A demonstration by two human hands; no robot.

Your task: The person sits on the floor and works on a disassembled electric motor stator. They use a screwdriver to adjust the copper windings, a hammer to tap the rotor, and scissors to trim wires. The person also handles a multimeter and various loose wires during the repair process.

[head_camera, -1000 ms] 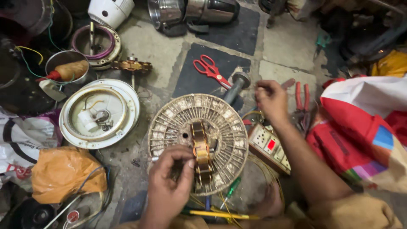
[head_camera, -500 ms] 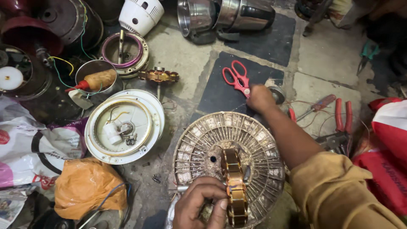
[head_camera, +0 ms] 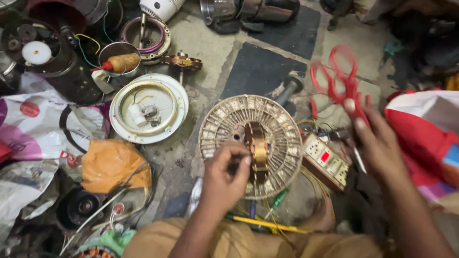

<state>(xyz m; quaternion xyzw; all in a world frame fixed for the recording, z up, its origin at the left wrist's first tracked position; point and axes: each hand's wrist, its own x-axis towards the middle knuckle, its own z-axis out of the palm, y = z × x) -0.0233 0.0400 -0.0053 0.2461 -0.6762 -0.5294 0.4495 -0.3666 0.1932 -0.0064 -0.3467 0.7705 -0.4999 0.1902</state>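
Note:
A round slotted fan stator (head_camera: 224, 119) lies on the floor in front of me, with a copper wire coil (head_camera: 258, 149) wound across its middle. My left hand (head_camera: 227, 179) pinches the coil's left side at the stator's lower centre. My right hand (head_camera: 377, 143) is raised to the right of the stator and holds red-handled scissors (head_camera: 340, 79), which are blurred, handles pointing up and away from me.
A white round fan cover (head_camera: 148, 109) lies left of the stator. A switch-and-socket board (head_camera: 327, 160) sits at its right. An orange bag (head_camera: 112, 165), plastic bags, a yellow screwdriver (head_camera: 267, 223), motor parts and metal jars crowd the tiled floor.
My right hand reached to the red scissors on the dark tile, picked them up and brought them toward me at the right. My left hand stayed on the coil.

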